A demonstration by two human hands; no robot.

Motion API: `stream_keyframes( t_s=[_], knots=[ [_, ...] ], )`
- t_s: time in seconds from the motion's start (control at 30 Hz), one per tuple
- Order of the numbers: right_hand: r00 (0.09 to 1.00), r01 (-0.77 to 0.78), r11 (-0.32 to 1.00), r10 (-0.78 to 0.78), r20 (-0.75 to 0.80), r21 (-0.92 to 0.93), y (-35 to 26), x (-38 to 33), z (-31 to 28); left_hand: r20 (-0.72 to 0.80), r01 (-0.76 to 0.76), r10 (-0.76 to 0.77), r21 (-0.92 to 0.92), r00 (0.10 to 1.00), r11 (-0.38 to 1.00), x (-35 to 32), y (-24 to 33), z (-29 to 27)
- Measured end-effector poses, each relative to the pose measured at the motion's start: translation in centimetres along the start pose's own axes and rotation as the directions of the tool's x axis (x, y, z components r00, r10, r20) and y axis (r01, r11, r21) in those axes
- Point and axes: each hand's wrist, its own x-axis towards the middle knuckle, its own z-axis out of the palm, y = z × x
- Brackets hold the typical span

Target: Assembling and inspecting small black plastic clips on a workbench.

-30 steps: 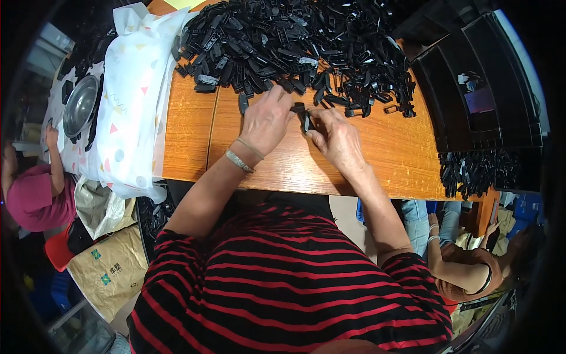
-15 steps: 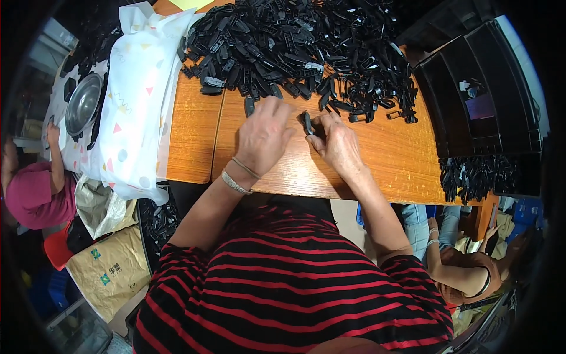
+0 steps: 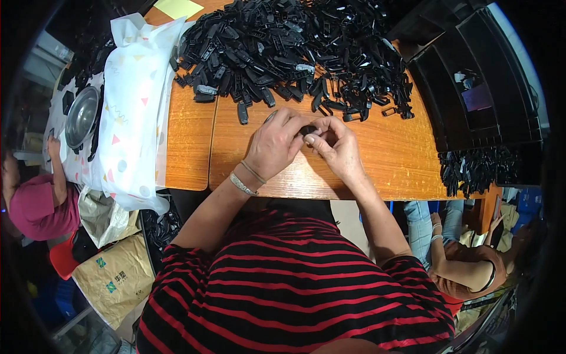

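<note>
Both hands have drawn nearer the table edge; left hand (image 3: 276,144) and right hand (image 3: 337,147) fingers pinch one black plastic piece (image 3: 308,130).

Bare counter (image 3: 389,159) lies open right of the hands (image 3: 306,144) and in a strip at their left. The far side is blocked by the black pile (image 3: 295,47), the left by a cloth (image 3: 132,106), the right by trays (image 3: 477,94).

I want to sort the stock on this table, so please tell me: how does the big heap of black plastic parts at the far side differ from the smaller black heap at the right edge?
The big heap of black plastic parts spreads wide across the far side of the wooden table; the smaller black heap is compact, at the right edge beside the black trays. The big heap lies just beyond both hands; the smaller lies farther off. Both are loose black pieces.
</note>
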Motion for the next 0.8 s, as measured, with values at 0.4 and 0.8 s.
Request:
stream_keyframes(
  t_s=[0.4,0.8],
  knots=[
    [0.982,0.190,0.969,-0.188,-0.022,0.156,1.8,-0.3,-0.9,0.176,0.279,-0.228,-0.375,0.958,0.884,-0.7,0.0,0.1],
    [0.973,-0.161,0.770,0.228,-0.031,0.618,1.3,-0.5,-2.2,0.270,0.465,-0.378,-0.522,0.886,0.715,-1.5,-0.5,1.4]
  ],
)
